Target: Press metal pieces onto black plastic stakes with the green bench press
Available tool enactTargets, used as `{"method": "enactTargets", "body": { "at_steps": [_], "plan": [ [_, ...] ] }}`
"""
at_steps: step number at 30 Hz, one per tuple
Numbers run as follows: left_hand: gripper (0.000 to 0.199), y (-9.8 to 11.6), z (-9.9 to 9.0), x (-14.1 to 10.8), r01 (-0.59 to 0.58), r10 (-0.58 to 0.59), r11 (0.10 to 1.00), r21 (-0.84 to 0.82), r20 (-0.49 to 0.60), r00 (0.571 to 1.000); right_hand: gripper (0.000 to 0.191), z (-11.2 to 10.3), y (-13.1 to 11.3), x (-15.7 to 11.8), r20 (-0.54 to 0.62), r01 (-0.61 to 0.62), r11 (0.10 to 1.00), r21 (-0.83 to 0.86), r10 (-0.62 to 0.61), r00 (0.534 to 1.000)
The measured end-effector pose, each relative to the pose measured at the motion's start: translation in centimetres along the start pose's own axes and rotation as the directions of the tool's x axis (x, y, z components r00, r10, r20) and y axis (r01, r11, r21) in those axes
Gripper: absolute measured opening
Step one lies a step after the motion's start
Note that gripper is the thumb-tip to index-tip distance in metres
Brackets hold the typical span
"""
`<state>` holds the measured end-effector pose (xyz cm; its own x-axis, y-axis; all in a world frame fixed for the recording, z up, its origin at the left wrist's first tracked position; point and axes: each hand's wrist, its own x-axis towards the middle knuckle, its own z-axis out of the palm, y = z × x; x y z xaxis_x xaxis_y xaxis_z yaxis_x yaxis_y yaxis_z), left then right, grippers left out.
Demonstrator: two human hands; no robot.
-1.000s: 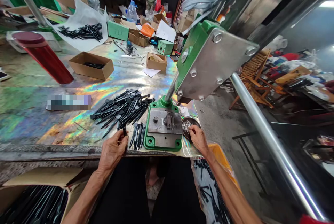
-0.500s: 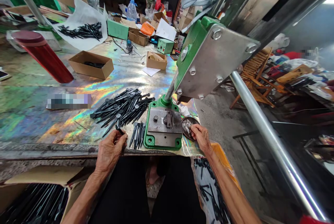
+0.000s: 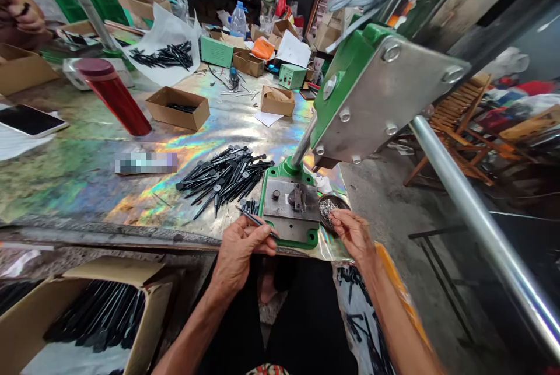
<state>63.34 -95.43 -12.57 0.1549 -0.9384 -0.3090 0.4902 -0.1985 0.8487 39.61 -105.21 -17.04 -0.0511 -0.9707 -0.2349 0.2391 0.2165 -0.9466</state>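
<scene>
My left hand (image 3: 245,242) pinches one slim black piece (image 3: 256,220) just in front of the green press base (image 3: 286,238). The piece lies slantwise across the fingers. My right hand (image 3: 353,230) has its fingertips together at a dark round dish (image 3: 339,229) of small silvery parts (image 3: 327,208); whatever is between them is too small to make out. A metal plate with a small fixture (image 3: 299,197) sits on the press base. Left of the press lies a heap of black pieces (image 3: 227,177), with a few more behind my left hand.
The press head (image 3: 380,92) and its long lever (image 3: 481,229) slant over the right side. A red flask (image 3: 116,98), small carton (image 3: 177,109) and phone (image 3: 32,120) stand or lie left. An open box (image 3: 144,328) of black pieces is below the table edge; a person's hand (image 3: 26,10) shows top left.
My left hand has moved right, from the heap to the front of the press, with a black piece in it. My right hand stays at the dish. The view has swung left.
</scene>
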Motion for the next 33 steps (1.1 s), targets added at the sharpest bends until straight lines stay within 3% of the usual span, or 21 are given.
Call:
{"method": "enactTargets", "body": {
  "at_steps": [6,12,21,33],
  "plan": [
    [0.037,-0.9,2.0,-0.4,0.055,-0.056,0.972,-0.228,0.002,0.998,0.023,4.8,-1.3,-5.0,0.125,-0.011,0.996,0.085,0.001,0.992],
    [0.034,-1.4,2.1,-0.8,0.062,-0.071,0.95,-0.306,-0.017,0.997,0.015,8.4,-1.1,-9.7,0.247,0.141,0.988,0.057,-0.151,0.957],
    [0.037,-1.5,2.7,-1.2,0.085,-0.08,0.927,-0.364,0.029,0.996,0.021,9.2,0.1,-10.7,0.187,0.139,0.99,0.007,-0.138,0.973],
    [0.035,-2.0,2.8,-1.0,0.092,-0.102,0.912,-0.399,-0.003,0.995,0.023,9.5,0.8,-10.6,0.119,0.168,0.986,0.001,-0.166,0.979]
  ]
}}
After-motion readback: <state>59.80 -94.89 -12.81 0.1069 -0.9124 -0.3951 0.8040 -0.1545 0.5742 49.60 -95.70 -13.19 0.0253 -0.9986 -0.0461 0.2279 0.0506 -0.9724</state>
